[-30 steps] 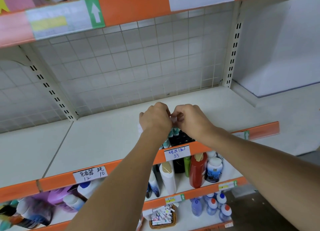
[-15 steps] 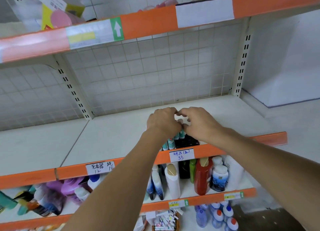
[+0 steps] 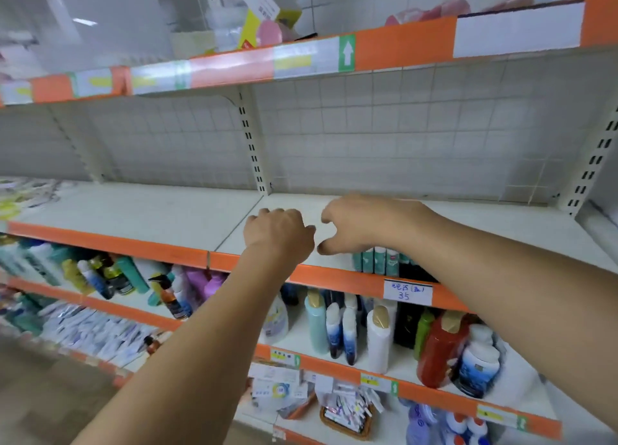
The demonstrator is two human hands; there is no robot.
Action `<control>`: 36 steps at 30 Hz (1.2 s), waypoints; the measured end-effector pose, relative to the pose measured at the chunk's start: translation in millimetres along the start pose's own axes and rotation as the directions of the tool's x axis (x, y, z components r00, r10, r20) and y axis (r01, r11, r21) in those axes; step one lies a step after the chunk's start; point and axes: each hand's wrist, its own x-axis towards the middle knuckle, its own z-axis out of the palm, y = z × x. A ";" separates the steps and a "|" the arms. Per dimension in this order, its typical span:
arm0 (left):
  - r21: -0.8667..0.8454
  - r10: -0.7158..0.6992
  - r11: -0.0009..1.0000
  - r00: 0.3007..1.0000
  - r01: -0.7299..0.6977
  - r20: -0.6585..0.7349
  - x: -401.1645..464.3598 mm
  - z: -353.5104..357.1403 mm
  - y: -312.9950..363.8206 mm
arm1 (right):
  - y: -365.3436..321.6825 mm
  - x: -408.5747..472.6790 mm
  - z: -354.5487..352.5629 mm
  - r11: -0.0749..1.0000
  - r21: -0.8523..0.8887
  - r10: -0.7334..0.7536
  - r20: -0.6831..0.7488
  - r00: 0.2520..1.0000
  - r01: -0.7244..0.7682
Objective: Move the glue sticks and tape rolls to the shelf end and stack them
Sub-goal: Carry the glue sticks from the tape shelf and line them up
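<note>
Hands parted; right hand [image 3: 364,222] off glue sticks [image 3: 378,260].

The right forearm is covering most of the row of glue sticks [image 3: 379,260] at the shelf's [image 3: 133,210] front edge, so their count cannot be told, and the dark things just behind them are showing too little to name. The left hand's [image 3: 279,234] fingers are curling out of sight beneath the knuckles. Goods at the far left [image 3: 26,197] are smearing into blur.
</note>
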 end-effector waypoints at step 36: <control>0.037 -0.544 0.839 0.833 0.543 0.102 2.8 89.4 -452.2 | -390.5 301.7 67.9 0.741 -0.112 -0.654 0.104 0.749 0.662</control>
